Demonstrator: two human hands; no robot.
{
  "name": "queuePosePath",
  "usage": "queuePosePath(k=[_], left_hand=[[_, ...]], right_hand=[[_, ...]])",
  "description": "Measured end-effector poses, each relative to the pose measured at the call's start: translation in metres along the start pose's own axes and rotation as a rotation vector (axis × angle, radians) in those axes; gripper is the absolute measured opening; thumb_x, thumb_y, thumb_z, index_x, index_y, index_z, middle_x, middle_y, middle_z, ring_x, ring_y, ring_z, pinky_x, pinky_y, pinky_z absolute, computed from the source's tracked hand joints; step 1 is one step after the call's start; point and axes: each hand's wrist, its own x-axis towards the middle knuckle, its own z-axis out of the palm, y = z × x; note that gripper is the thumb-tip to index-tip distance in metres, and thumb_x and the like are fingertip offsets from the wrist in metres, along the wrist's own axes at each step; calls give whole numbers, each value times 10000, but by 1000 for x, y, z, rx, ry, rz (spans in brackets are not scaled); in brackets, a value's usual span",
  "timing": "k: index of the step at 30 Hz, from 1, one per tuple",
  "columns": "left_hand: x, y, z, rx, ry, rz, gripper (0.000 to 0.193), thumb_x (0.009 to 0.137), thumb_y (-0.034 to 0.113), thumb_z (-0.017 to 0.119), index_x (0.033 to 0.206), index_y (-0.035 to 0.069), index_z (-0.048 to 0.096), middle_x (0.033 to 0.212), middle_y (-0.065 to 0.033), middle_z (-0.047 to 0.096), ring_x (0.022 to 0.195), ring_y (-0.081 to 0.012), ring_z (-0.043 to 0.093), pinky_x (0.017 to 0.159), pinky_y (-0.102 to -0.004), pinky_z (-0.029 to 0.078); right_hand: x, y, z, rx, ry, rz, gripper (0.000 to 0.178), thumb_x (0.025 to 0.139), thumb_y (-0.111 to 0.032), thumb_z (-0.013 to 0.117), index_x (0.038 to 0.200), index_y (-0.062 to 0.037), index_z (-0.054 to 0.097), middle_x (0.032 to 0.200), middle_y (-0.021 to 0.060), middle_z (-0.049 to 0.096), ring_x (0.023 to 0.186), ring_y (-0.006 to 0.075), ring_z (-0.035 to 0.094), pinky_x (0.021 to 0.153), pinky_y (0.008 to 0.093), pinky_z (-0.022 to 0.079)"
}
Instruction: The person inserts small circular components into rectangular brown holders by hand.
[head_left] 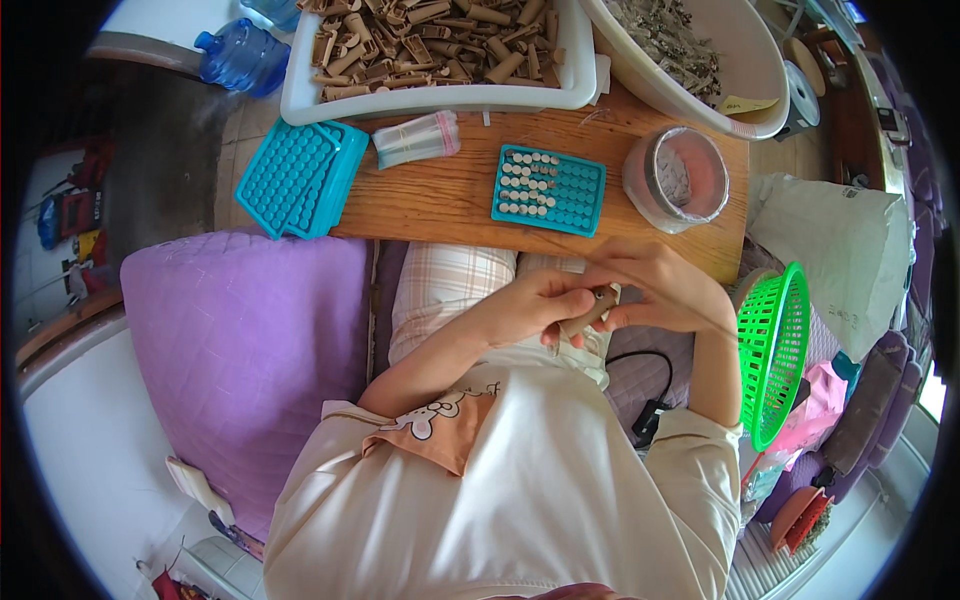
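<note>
Above my lap, a small tan-brown plastic casing [577, 324] is held between both hands. My left hand [540, 305] is closed around its lower left end, the thumb lying along it. My right hand [655, 285] pinches the upper right end, where something small and whitish shows between the fingers; I cannot make out what it is. Beyond the hands, at the table's near edge, lies a teal tray [578, 222] of round wells. Rows of small white round pieces [527, 183] fill its left part. To its right stands a round clear tub [640, 190] with pale contents.
A white bin [440, 98] of brown plastic casings stands at the back, beside a cream basin [760, 60] of small clear and metallic parts. Stacked teal trays [300, 180] and clear plastic bags [418, 138] lie left on the wooden table [420, 205]. A green basket [772, 350] leans at right.
</note>
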Motion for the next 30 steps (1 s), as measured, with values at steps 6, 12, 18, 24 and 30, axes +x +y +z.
queuePosePath(k=[6,12,18,24,30], left_hand=[[14,15,24,132,210,453,335,835,229,539,1098,31,479,957,-55,540,840,-101,548,573,-187,458],[0,152,-65,1632,1340,569,163,798,252,532,764,96,565,704,-87,597,641,-275,577,552,-359,452],[28,202,-130,1877,1321,-272,412,784,431,517,888,38,582,806,-154,617,789,-312,594,646,-397,480],[56,195,-143,1800,1332,-234,526,698,352,654,1027,-15,468,859,-204,600,845,-327,589,689,-414,485],[55,198,-153,1686,1286,-201,438,664,201,640,1012,-3,468,836,-200,602,794,-319,596,660,-391,491]], right_hand=[[-68,-15,-5,-179,502,326,315,594,-70,691,879,-11,572,915,91,573,783,208,569,679,289,450],[-240,-1,-16,-1024,1151,978,209,717,-43,554,922,-23,590,827,142,591,723,238,590,638,309,458],[-320,68,0,-260,342,1591,303,712,-172,577,978,-26,572,881,202,589,761,352,565,673,422,432],[-113,19,-93,-678,890,696,291,755,-125,539,1032,-37,534,927,175,571,830,311,566,709,356,433],[66,133,-190,-505,830,447,243,763,-249,546,942,-92,597,833,122,615,783,269,586,719,334,443]])
